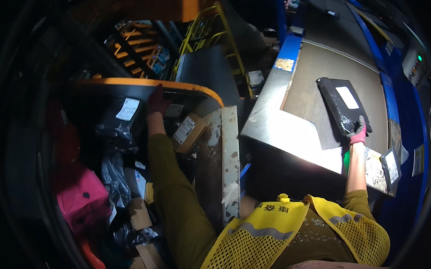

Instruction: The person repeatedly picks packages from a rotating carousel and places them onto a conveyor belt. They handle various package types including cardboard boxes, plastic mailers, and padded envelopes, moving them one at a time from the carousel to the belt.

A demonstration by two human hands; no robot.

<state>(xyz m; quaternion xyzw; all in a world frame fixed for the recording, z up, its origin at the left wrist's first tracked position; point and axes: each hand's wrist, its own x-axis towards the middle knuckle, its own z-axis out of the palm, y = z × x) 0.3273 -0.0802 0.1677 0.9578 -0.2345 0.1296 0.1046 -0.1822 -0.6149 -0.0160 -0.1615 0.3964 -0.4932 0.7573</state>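
A flat black plastic mailer (342, 101) with a white label lies over the belt on the right. My right hand (359, 132), in a pink and grey glove, grips its near end with the thumb on top. On the left, my left hand (157, 101), in a dark red glove, reaches into a large parcel bin close to its orange far rim (128, 81). Shadow hides its fingers. Beside it are a black parcel (116, 120) with a white label and a brown cardboard box (189, 132).
The bin also holds a pink parcel (83, 197), crumpled black bags (113, 178) and several cartons. Its worn metal side (230, 167) stands between bin and belt (308, 74). A small labelled parcel (391, 167) sits at the belt's near right corner. Behind stands a yellow metal frame (231, 44).
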